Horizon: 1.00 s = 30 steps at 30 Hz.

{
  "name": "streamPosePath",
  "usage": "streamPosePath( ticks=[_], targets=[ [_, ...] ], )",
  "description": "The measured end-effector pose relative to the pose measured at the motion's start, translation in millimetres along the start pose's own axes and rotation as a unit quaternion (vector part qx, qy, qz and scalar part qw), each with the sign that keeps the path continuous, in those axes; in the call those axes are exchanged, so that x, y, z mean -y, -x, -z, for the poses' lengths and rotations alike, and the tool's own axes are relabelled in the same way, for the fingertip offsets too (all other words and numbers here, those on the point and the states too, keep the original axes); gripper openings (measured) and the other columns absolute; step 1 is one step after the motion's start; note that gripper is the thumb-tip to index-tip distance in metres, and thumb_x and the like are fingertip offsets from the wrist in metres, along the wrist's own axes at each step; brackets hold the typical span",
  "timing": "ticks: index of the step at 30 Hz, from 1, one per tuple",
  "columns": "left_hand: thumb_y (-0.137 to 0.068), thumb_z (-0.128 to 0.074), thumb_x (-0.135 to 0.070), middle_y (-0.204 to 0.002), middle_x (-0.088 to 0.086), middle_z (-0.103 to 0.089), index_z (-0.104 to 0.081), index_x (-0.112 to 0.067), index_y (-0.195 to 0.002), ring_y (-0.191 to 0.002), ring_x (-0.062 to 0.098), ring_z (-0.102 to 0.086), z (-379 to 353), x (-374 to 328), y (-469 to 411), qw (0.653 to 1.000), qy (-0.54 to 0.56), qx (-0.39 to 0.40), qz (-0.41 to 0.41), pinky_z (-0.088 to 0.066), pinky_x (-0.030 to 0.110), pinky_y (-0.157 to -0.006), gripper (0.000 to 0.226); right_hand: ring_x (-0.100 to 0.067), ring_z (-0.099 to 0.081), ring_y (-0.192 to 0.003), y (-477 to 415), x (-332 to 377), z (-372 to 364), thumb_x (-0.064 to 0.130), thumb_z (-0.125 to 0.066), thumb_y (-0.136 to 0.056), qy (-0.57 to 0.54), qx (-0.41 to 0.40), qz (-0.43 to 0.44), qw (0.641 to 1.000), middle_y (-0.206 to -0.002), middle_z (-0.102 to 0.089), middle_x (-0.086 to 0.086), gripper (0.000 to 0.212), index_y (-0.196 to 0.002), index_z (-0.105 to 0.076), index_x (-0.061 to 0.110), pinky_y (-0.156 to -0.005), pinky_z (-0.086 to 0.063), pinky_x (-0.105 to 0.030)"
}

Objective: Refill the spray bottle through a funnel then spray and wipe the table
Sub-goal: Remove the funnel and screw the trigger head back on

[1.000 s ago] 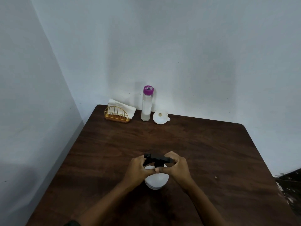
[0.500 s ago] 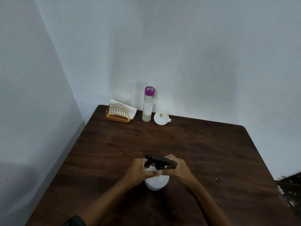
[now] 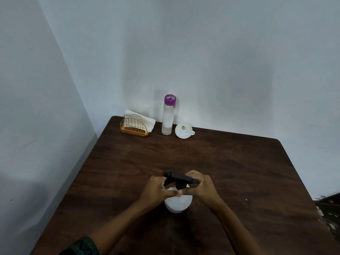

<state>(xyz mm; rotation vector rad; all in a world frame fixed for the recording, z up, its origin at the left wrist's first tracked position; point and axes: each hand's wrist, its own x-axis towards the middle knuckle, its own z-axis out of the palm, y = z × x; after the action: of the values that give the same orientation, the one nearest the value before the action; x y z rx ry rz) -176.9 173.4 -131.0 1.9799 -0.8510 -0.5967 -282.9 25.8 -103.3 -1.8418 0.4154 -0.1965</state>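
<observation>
Hands both on white round-bodied plastic spray bottle (image 3: pixel 178 204), which stands upright on dark brown wooden table (image 3: pixel 239 172), near-centre, close to the person. Left hand (image 3: pixel 155 190) grips the bottle's shoulder and neck, fingers curled round it, thumb across the front. Right hand (image 3: pixel 202 188) holds black plastic trigger head (image 3: pixel 179 178) at its rear end and collar, fingers curled tight, thumb tip meeting the left thumb. Trigger head sits on top of the bottle, nozzle pointing left; cannot tell if it is screwed fully on. At the far edge against the wall, left to right: gold wire napkin holder (image 3: pixel 134 127) with white paper napkins (image 3: pixel 140 119), tall clear bottle with purple cap (image 3: pixel 168 116) upright, white plastic funnel (image 3: pixel 183 132) lying just beside it. All three well apart from the hands. Dark green sleeve (image 3: pixel 82 246) at lower left.
</observation>
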Motion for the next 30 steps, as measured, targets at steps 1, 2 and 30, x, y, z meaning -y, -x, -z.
streamPosePath(
  ticks=[1, 2, 30],
  targets=[
    [-0.061, -0.084, -0.036, -0.07, -0.01, -0.068, -0.073, -0.014, -0.088, -0.064, 0.0, -0.062, 0, 0, 1, 1.0, 0.001, -0.002, 0.001, -0.049, 0.02, -0.058, 0.037, -0.02, -0.066, -0.082, 1, 0, -1, 0.009, -0.086, -0.054, -0.004, -0.005, 0.0, 1.0, -0.089, -0.065, -0.011, 0.03, -0.079, -0.069, 0.004, -0.074, -0.055, -0.036],
    [-0.061, -0.083, -0.037, -0.072, -0.009, -0.069, -0.073, -0.014, -0.089, -0.066, 0.001, -0.064, 0, 0, 1, 1.0, 0.006, -0.004, 0.001, -0.05, 0.022, -0.059, 0.038, -0.02, -0.066, -0.083, 3, 0, -1, 0.007, -0.086, -0.055, -0.011, -0.006, -0.002, 1.0, -0.09, -0.065, -0.011, 0.03, -0.08, -0.069, 0.004, -0.075, -0.055, -0.036],
    [-0.065, -0.082, -0.035, -0.084, -0.015, -0.067, -0.071, -0.015, -0.097, -0.077, -0.009, -0.062, -2, -10, 13, 0.999, 0.006, -0.025, -0.018, -0.046, 0.008, -0.067, 0.039, -0.017, -0.064, -0.092, 3, 6, 10, 0.006, -0.079, -0.068, -0.043, 0.105, -0.045, 0.993, -0.099, -0.061, -0.014, 0.034, -0.098, -0.064, -0.001, -0.077, -0.05, -0.022]
  ],
)
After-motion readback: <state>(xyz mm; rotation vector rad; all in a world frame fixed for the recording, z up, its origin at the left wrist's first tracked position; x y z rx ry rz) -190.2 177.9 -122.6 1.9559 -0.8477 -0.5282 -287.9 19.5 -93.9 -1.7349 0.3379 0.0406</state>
